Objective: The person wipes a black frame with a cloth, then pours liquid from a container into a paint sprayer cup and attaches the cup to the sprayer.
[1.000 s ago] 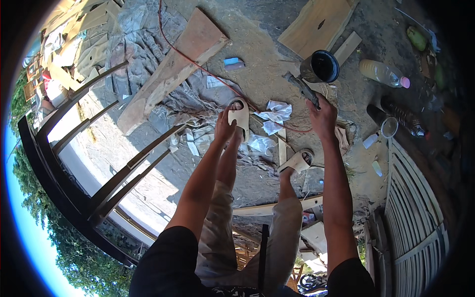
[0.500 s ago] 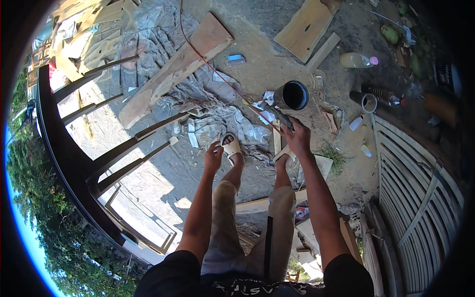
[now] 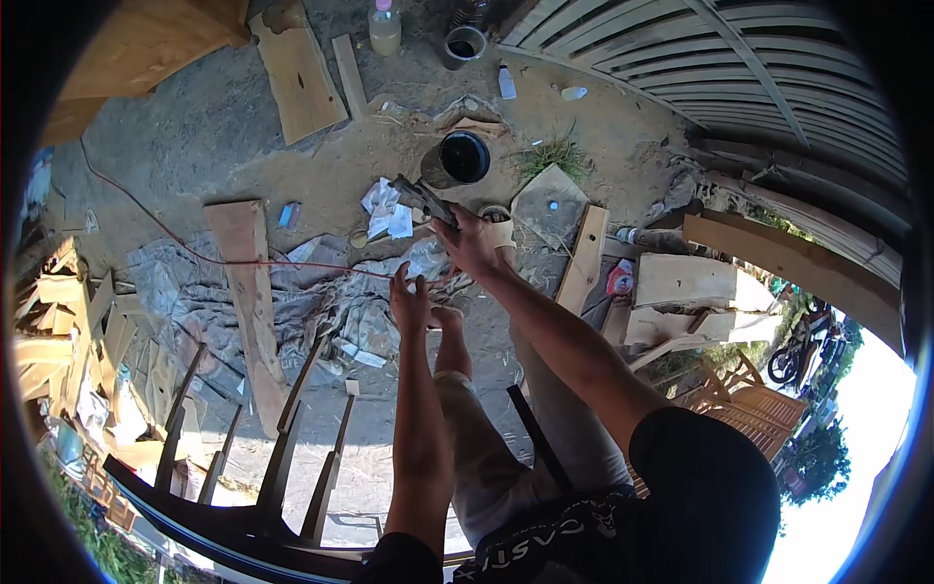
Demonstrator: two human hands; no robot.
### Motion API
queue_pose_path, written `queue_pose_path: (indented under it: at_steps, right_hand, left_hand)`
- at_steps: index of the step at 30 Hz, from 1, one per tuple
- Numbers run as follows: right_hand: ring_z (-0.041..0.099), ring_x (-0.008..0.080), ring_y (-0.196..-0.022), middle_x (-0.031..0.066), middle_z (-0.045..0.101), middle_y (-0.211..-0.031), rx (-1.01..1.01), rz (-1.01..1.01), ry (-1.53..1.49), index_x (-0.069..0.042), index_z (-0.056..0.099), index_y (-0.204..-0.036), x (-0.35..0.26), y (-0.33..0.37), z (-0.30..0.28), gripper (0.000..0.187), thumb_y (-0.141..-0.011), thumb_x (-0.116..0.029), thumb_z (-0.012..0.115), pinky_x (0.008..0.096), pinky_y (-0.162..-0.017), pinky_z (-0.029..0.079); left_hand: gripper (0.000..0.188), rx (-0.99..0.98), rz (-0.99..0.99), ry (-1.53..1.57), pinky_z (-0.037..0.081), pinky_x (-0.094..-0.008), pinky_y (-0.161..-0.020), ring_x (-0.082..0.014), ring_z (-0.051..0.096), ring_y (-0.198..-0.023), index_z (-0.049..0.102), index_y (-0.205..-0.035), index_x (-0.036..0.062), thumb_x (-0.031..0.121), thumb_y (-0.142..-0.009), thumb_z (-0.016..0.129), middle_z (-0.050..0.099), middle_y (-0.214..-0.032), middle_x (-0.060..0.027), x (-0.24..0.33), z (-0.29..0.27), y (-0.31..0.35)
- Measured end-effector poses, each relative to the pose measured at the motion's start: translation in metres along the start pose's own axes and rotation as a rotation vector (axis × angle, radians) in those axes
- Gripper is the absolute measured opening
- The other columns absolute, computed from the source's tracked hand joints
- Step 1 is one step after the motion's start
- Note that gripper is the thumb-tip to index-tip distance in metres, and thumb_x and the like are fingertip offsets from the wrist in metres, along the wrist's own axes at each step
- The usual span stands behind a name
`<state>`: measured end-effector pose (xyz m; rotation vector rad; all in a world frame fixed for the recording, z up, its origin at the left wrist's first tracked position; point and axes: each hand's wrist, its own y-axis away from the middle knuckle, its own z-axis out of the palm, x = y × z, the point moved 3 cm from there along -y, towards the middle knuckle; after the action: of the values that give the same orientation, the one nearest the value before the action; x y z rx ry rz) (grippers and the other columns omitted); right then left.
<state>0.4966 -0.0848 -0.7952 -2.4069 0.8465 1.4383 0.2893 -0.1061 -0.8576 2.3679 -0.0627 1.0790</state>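
Observation:
My right hand (image 3: 473, 241) is closed round a long dark hand tool (image 3: 426, 202), whose exact kind I cannot make out. Its far end points up and left, beside crumpled white paper (image 3: 387, 208) and a black bucket (image 3: 461, 159). My left hand (image 3: 410, 300) is lower and to the left, with curled fingers and a small pale bit showing between them. A thin red hose (image 3: 292, 264) crosses the ground to the left hand and passes on toward the right forearm. Just beyond the right hand sits a small pale container (image 3: 495, 222).
A long plank (image 3: 243, 292) lies over crumpled sheeting (image 3: 185, 282) at left. Dark table-like legs (image 3: 277, 457) stick up at lower left. Boards (image 3: 297, 78) and a bottle (image 3: 385, 31) lie far off. A slatted panel (image 3: 671, 58) stands at far right, with wood pieces (image 3: 681, 282) below.
My view has turned to the right, so the bucket and slatted panel now appear farther left. The right hand still holds the dark tool; the hose now runs by the left hand.

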Motion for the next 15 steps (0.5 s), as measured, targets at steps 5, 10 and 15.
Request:
queue_pose_path:
  at_steps: [5,10,15]
  right_hand:
    - [0.072,0.0432,-0.088,0.0236,0.073,-0.098,0.167,0.116,0.213,0.000,0.069,-0.112,0.064,-0.016,-0.059,0.028,-0.090,-0.015,0.076,0.0470,-0.072,0.057]
    - [0.073,0.0418,-0.085,0.0235,0.073,-0.091,0.265,0.158,0.238,-0.003,0.071,-0.115,0.164,-0.047,-0.109,0.032,-0.088,-0.018,0.078,0.0465,-0.072,0.058]
    - [0.073,0.0424,-0.084,0.0232,0.073,-0.091,0.287,0.139,0.266,-0.005,0.071,-0.115,0.240,-0.096,-0.130,0.033,-0.088,-0.022,0.078,0.0481,-0.072,0.057]
  left_hand:
    - [0.047,-0.162,0.246,-0.085,0.053,-0.0435,-0.098,-0.0322,0.066,-0.113,0.056,-0.141,0.0080,0.016,-0.096,0.069,0.065,-0.130,-0.0178,0.009,0.040,-0.046]
    - [0.046,-0.185,0.387,-0.160,0.053,-0.0441,-0.099,-0.0332,0.066,-0.112,0.056,-0.140,0.0087,0.014,-0.096,0.069,0.066,-0.126,-0.0184,0.057,0.116,-0.121]
    - [0.047,-0.252,0.437,-0.088,0.053,-0.0503,-0.095,-0.0438,0.063,-0.116,0.055,-0.141,0.0097,0.012,-0.096,0.067,0.062,-0.128,-0.0228,0.111,0.197,-0.203]
